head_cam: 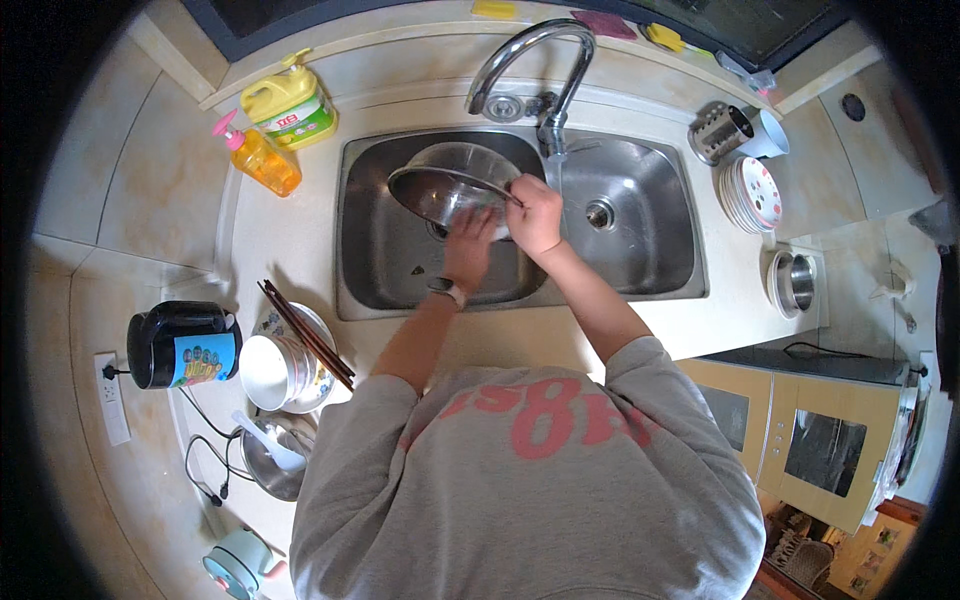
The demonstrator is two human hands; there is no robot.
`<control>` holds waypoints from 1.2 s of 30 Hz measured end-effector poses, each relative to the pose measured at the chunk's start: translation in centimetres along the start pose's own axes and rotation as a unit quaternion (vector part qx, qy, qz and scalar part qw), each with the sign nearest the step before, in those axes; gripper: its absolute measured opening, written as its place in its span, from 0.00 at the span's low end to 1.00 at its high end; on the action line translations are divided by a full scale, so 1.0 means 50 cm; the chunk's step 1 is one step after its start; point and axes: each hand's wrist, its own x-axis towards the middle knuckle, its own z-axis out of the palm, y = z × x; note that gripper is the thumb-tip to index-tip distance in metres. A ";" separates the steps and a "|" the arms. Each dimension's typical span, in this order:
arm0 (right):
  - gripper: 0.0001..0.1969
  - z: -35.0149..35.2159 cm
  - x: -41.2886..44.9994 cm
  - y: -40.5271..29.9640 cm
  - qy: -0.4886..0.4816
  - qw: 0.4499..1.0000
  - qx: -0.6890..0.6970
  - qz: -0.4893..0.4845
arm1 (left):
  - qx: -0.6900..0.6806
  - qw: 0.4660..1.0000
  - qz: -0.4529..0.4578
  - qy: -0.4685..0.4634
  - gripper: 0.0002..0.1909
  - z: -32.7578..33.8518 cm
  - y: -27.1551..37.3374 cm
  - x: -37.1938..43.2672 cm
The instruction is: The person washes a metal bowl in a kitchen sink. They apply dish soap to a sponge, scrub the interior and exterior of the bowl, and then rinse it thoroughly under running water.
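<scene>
A stainless steel bowl [420, 184] is tilted on its side over the left sink basin [375, 262], its opening facing me. My right hand [534, 214] grips the rim at the bowl's right side. Fingers stretched out, my left hand [470, 244] reaches to the bowl's inside and is blurred by motion. Something whitish shows beside the left fingers, but I cannot make out whether it is a cloth, foam or a reflection. A dark band with a light strap sits on my left wrist. The chrome faucet [529, 37] arches above the basins.
Right of the divider is a second basin [637, 247]. Yellow detergent jug [292, 105] and orange pump bottle [266, 161] stand at the back left. Stacked bowls [270, 373], chopsticks [307, 330] and a black appliance [184, 345] occupy the left counter. Stacked plates [750, 195] sit right.
</scene>
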 end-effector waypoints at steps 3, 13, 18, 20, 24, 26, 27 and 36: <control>0.06 -0.020 -0.007 0.009 0.020 0.999 0.022 0.039 | 0.198 0.978 0.041 -0.057 0.19 -0.044 -0.014 0.021; 0.11 -0.003 -0.015 0.041 0.110 0.967 0.059 0.221 | -0.368 0.911 -0.186 0.005 0.23 0.034 0.090 0.037; 0.12 -0.034 -0.013 0.050 0.098 0.947 0.121 0.282 | 0.233 0.962 0.091 -0.108 0.23 -0.092 -0.004 0.075; 0.12 -0.032 -0.006 0.041 0.105 0.943 0.138 0.283 | 0.227 0.967 0.061 -0.093 0.23 -0.064 0.004 0.072; 0.12 -0.005 -0.002 0.030 0.150 0.951 0.072 0.259 | -0.269 0.931 -0.165 -0.181 0.23 0.011 0.094 0.083; 0.13 -0.002 -0.014 0.056 0.159 0.943 0.052 0.286 | -0.441 0.858 -0.206 -0.163 0.23 0.019 0.123 0.088; 0.13 -0.007 -0.011 0.062 0.157 0.944 0.052 0.286 | -0.595 0.755 -0.240 -0.137 0.22 0.018 0.131 0.087; 0.08 -0.064 0.014 0.102 0.034 0.949 0.068 0.306 | 0.163 0.927 0.241 -0.237 0.21 -0.072 -0.055 0.022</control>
